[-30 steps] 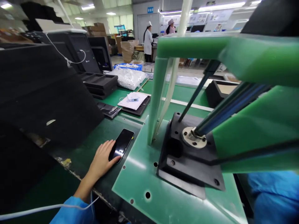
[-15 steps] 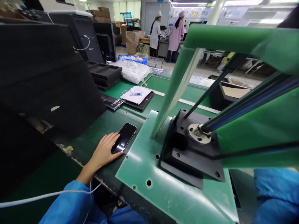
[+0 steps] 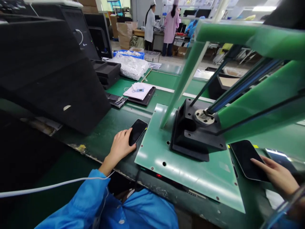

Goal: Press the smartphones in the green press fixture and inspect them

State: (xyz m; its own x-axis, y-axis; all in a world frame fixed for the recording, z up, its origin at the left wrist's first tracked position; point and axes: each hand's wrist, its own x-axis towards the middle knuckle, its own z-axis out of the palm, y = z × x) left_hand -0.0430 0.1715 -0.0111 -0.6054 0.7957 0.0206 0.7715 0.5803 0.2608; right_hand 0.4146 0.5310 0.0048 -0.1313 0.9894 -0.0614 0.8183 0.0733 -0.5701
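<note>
Black phone (image 3: 137, 132) sits in the left hand (image 3: 121, 148), fingers curled at its edge, beside the green plate (image 3: 186, 165); the right hand (image 3: 276, 175), open, lies on a second phone (image 3: 245, 160), lower right.

**Partly out of sight**

The right hand (image 3: 277, 175) runs off the lower right corner, its fingers covering part of a black phone (image 3: 245, 160). The left hand (image 3: 121, 148) hides the end of another phone (image 3: 137, 131). A small device (image 3: 140, 90) is too small to make out.
</note>
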